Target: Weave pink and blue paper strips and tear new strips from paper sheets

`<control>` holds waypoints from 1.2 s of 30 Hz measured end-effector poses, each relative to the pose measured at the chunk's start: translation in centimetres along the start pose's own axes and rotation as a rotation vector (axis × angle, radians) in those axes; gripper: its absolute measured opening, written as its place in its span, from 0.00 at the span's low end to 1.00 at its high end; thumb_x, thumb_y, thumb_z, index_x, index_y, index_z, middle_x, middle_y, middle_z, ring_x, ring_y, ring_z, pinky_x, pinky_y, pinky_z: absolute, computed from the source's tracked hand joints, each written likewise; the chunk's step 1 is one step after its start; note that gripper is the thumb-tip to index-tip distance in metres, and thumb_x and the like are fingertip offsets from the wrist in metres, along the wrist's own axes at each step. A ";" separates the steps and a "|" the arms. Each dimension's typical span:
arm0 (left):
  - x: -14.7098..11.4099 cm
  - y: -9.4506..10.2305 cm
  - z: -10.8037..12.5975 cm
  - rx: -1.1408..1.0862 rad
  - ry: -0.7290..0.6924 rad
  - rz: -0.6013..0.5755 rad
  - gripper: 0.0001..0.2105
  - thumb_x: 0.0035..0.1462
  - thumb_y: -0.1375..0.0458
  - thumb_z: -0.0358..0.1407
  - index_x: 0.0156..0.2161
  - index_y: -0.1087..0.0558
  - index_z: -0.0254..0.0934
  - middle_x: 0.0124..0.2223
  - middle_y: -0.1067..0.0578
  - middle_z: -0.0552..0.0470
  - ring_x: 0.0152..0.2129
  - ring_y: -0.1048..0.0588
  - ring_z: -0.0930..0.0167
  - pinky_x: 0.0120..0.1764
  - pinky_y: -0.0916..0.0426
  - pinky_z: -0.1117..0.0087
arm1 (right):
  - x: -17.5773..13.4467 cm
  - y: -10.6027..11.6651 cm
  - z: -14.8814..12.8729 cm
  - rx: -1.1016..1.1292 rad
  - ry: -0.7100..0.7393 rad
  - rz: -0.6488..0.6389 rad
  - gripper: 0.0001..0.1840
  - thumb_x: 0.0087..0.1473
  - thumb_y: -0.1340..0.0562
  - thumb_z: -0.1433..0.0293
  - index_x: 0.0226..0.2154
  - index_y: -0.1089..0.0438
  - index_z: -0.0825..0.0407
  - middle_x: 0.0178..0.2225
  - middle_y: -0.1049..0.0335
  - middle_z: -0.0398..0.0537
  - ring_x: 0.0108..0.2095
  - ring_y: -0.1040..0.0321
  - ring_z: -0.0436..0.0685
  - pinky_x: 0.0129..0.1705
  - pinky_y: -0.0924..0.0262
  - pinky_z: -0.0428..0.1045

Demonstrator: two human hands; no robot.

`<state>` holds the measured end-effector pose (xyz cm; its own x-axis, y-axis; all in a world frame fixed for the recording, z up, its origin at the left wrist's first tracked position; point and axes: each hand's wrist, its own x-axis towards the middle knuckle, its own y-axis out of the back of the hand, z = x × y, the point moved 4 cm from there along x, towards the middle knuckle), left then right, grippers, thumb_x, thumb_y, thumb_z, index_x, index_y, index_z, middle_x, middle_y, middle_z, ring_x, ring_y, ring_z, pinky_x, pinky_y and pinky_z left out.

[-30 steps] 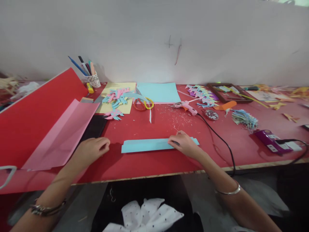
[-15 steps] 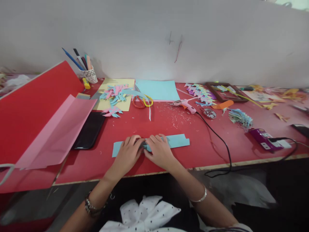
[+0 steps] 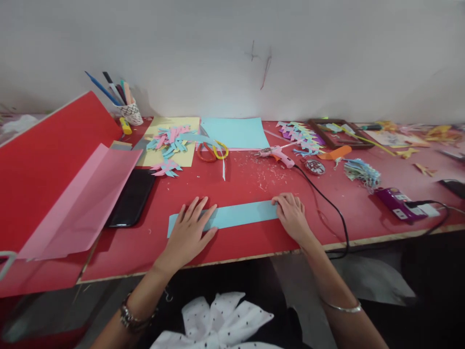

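A long strip of light blue paper [image 3: 247, 214] lies flat near the front edge of the red table. Across its left part rests my left hand [image 3: 191, 225], palm down with fingers spread, pressing on the paper. My right hand [image 3: 290, 213] is at the strip's right end, its fingers curled and closed over that end, which they hide. Beyond the strip are scissors [image 3: 206, 153] with red and yellow handles, and a pink glue gun [image 3: 279, 156] lying on its side.
Cut paper pieces [image 3: 172, 140] are heaped on a yellow sheet; a blue sheet [image 3: 234, 133] lies beside it. Pink sheets [image 3: 83, 203] lean over a black phone [image 3: 132, 198] at left. A purple power strip [image 3: 399, 206] and black cord [image 3: 329, 206] lie to the right.
My right hand has slid right along the strip from the middle to its end. My left hand has flattened and spread its fingers, staying on the left part.
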<state>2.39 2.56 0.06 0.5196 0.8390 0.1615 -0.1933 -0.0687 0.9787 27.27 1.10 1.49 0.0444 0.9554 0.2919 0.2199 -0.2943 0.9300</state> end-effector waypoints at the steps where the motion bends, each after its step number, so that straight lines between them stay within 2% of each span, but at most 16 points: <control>1: 0.0 0.0 0.0 0.003 -0.001 0.001 0.22 0.55 0.55 0.44 0.55 0.43 0.42 0.58 0.41 0.45 0.55 0.46 0.61 0.52 0.46 0.53 | 0.0 0.1 0.2 0.006 -0.011 0.009 0.13 0.48 0.53 0.77 0.30 0.38 0.48 0.34 0.39 0.48 0.34 0.44 0.57 0.38 0.50 0.53; 4: -0.1 -0.1 0.0 -0.003 -0.006 0.012 0.23 0.54 0.54 0.45 0.55 0.43 0.41 0.58 0.42 0.44 0.56 0.46 0.59 0.53 0.47 0.52 | 0.0 0.7 -0.3 0.037 -0.049 0.085 0.16 0.45 0.55 0.81 0.30 0.37 0.49 0.34 0.38 0.50 0.36 0.43 0.58 0.40 0.50 0.55; 7: -0.1 0.2 0.2 -0.047 -0.037 0.039 0.22 0.55 0.54 0.43 0.54 0.42 0.40 0.59 0.44 0.43 0.55 0.46 0.60 0.53 0.47 0.52 | -0.3 0.8 -2.8 0.175 0.058 0.118 0.17 0.47 0.55 0.80 0.33 0.37 0.50 0.35 0.37 0.51 0.39 0.42 0.57 0.42 0.49 0.54; 9: 0.0 0.5 0.4 -0.113 -0.061 0.060 0.19 0.55 0.54 0.39 0.53 0.42 0.39 0.57 0.43 0.43 0.54 0.44 0.61 0.52 0.45 0.55 | -0.7 0.2 -5.6 0.278 0.208 0.024 0.14 0.50 0.54 0.76 0.35 0.37 0.51 0.36 0.36 0.52 0.40 0.41 0.57 0.43 0.47 0.52; 11: 0.1 0.8 0.6 -0.192 -0.073 0.063 0.16 0.55 0.54 0.34 0.49 0.40 0.38 0.53 0.38 0.43 0.50 0.39 0.64 0.49 0.41 0.58 | -1.2 -0.7 -8.5 0.250 0.316 -0.109 0.12 0.51 0.50 0.73 0.37 0.36 0.51 0.39 0.36 0.52 0.41 0.41 0.57 0.43 0.47 0.52; 14: 0.4 0.8 0.8 -0.282 -0.070 0.021 0.09 0.55 0.54 0.31 0.41 0.36 0.37 0.43 0.33 0.47 0.41 0.34 0.67 0.43 0.37 0.62 | -1.4 -1.7 -11.7 0.130 0.363 -0.218 0.12 0.50 0.47 0.70 0.38 0.36 0.53 0.37 0.35 0.52 0.38 0.41 0.58 0.40 0.47 0.52; 16: 0.6 0.8 0.8 -0.309 -0.075 0.001 0.06 0.54 0.53 0.31 0.36 0.36 0.36 0.39 0.32 0.48 0.37 0.34 0.68 0.40 0.36 0.64 | -1.2 -2.1 -12.8 0.095 0.369 -0.250 0.11 0.50 0.47 0.70 0.37 0.35 0.54 0.33 0.34 0.51 0.35 0.40 0.57 0.37 0.48 0.50; 20: 0.7 1.1 0.5 -0.306 -0.140 -0.035 0.04 0.54 0.53 0.31 0.32 0.36 0.35 0.33 0.33 0.51 0.31 0.34 0.70 0.34 0.37 0.68 | -0.6 -2.6 -13.1 0.076 0.422 -0.286 0.07 0.50 0.47 0.73 0.30 0.35 0.54 0.27 0.34 0.48 0.31 0.40 0.54 0.34 0.51 0.48; 23: 0.7 1.4 0.4 -0.247 -0.187 -0.058 0.05 0.54 0.52 0.32 0.29 0.36 0.36 0.29 0.33 0.52 0.29 0.35 0.70 0.32 0.38 0.69 | -0.1 -2.8 -12.6 0.062 0.504 -0.258 0.07 0.51 0.48 0.74 0.25 0.36 0.54 0.24 0.35 0.46 0.28 0.41 0.52 0.33 0.54 0.47; 29: 1.3 1.1 0.6 -0.146 -0.181 -0.106 0.08 0.55 0.55 0.30 0.28 0.35 0.35 0.27 0.31 0.52 0.27 0.33 0.70 0.30 0.39 0.70 | 1.3 -2.5 -12.7 0.031 0.707 -0.239 0.07 0.50 0.47 0.74 0.25 0.36 0.53 0.25 0.33 0.46 0.29 0.41 0.51 0.37 0.55 0.48; 31: 1.4 1.0 0.5 -0.161 -0.152 -0.122 0.09 0.55 0.55 0.30 0.28 0.34 0.35 0.27 0.30 0.52 0.26 0.32 0.71 0.30 0.39 0.71 | 1.6 -2.6 -13.0 0.070 0.702 -0.274 0.06 0.48 0.47 0.74 0.25 0.36 0.53 0.25 0.33 0.46 0.28 0.40 0.51 0.35 0.55 0.48; 36: 1.2 0.9 0.5 -0.123 -0.126 -0.183 0.11 0.57 0.56 0.31 0.29 0.33 0.35 0.27 0.26 0.51 0.25 0.30 0.71 0.30 0.41 0.70 | 1.9 -3.3 -13.2 0.176 0.581 -0.318 0.05 0.44 0.46 0.73 0.22 0.36 0.53 0.23 0.32 0.43 0.27 0.40 0.50 0.34 0.56 0.47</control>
<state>3.24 3.27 1.17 0.6533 0.7571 0.0048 -0.1820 0.1509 0.9717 13.76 3.62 1.90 -0.5681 0.8128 0.1288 0.2931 0.0536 0.9546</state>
